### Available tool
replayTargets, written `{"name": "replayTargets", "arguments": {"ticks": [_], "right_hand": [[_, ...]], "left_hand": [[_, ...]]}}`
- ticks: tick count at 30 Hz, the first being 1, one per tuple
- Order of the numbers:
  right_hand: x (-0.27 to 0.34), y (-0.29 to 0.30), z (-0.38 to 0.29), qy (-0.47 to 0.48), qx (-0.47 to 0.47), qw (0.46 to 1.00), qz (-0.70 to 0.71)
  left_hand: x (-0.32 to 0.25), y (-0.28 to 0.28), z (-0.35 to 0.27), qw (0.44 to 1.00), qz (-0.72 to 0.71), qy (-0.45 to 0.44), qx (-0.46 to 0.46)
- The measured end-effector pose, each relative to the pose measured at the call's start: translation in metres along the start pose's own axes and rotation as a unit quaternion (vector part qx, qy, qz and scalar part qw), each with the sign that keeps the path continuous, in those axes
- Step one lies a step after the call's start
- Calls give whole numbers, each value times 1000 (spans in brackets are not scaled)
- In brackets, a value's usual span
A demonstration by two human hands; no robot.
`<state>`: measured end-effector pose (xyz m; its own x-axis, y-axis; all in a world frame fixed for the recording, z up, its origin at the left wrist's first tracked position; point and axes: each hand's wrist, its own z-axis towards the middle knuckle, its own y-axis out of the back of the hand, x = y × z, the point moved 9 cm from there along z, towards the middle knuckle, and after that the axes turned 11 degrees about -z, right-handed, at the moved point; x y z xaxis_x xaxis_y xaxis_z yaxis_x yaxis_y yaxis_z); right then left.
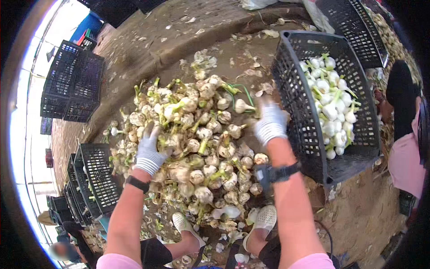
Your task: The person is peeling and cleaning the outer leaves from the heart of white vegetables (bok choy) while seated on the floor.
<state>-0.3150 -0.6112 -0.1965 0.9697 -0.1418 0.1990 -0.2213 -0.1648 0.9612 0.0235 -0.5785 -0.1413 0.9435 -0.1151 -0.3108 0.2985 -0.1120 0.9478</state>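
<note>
A heap of untrimmed garlic bulbs (pixel 205 161) with dirty outer skins and cut stems lies on the ground before me. My left hand (pixel 149 153), in a white striped glove with darker fingertips, rests at the heap's left side, thumb and fingers apart. It holds nothing that I can see. At the heap's right edge is my right hand (pixel 271 122), gloved the same way and blurred, close to the crate wall. Whether its fingers grip anything is unclear. A single garlic bulb (pixel 241 106) and a green cord loop (pixel 248 95) lie just left of it.
A black plastic crate (pixel 299 111), tilted toward me, holds peeled-clean white garlic bulbs (pixel 331 101). Stacked black crates (pixel 72 80) stand at left, more crates (pixel 100 175) below them. Loose skins litter the dirt floor. Another person's pink sleeve (pixel 408 161) shows at right.
</note>
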Motion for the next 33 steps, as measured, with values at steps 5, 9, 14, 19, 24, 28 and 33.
{"name": "replayTargets", "arguments": {"ticks": [5, 9, 14, 19, 24, 28, 33], "right_hand": [[-60, -62, 33, -97, 139, 969, -179], [-25, -67, 10, -95, 301, 944, 95], [68, -47, 51, 208, 129, 918, 311], [71, -77, 190, 35, 67, 990, 119], [100, -125, 179, 129, 78, 962, 228], [152, -69, 95, 193, 261, 872, 366], [188, -63, -1, 322, 222, 915, 95]], "left_hand": [[44, -28, 9, 992, -87, 84, -36], [45, -28, 17, 994, -80, 44, -57], [50, -24, 19, 995, -85, 20, -54], [53, -38, 35, 992, -117, 3, -53], [56, -38, 33, 997, -65, 11, -31], [71, -29, 29, 998, -49, 28, -31], [66, -31, 31, 998, -42, 49, -20]]}}
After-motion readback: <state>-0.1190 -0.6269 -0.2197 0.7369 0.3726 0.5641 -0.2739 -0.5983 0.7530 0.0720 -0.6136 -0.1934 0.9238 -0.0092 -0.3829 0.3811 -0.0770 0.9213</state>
